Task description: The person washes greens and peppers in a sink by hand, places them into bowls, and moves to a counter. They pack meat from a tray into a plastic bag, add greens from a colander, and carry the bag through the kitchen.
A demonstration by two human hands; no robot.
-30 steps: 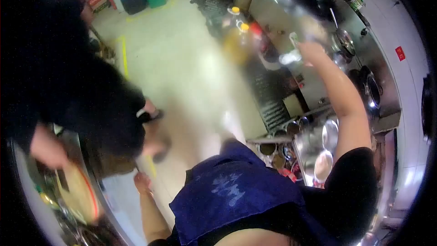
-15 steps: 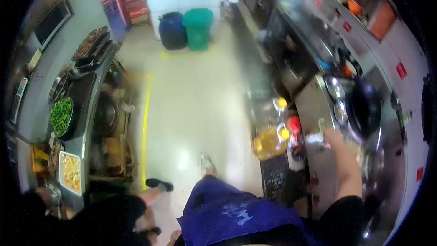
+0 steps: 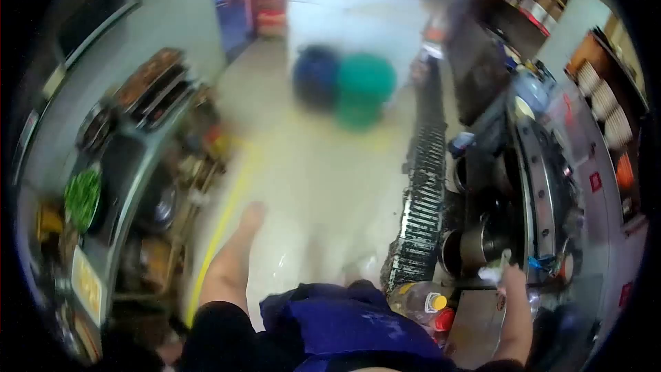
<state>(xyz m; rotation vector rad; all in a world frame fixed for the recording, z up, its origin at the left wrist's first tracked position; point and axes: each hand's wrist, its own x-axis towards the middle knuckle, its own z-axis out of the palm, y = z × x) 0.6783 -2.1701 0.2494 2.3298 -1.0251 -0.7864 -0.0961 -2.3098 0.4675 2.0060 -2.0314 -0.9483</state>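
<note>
My left hand [image 3: 253,215] is stretched out over the pale floor, left of the blue apron [image 3: 358,324]; motion blur hides its fingers. On the right, my right hand [image 3: 513,280] is closed round a small white and pale green item [image 3: 491,273] that I cannot identify. It is over the near end of the stove counter, beside a large dark pot [image 3: 476,244]. Below that hand lies a steel counter surface [image 3: 475,317]. An oil jug with a yellow cap [image 3: 436,302] and a red-capped container [image 3: 444,319] stand to its left.
A left counter [image 3: 141,182] bears greens [image 3: 82,200], a white tray [image 3: 88,286] and stacked dark trays [image 3: 153,86]. Ahead are a blue barrel [image 3: 317,77] and green bin [image 3: 365,89]. A floor grate [image 3: 421,213] runs along the right. Part of another person [image 3: 134,341] shows bottom left.
The view has turned and moved forward, so the bins look nearer and further right. My left arm now reaches forward. The item is still in my right hand, now near the pots.
</note>
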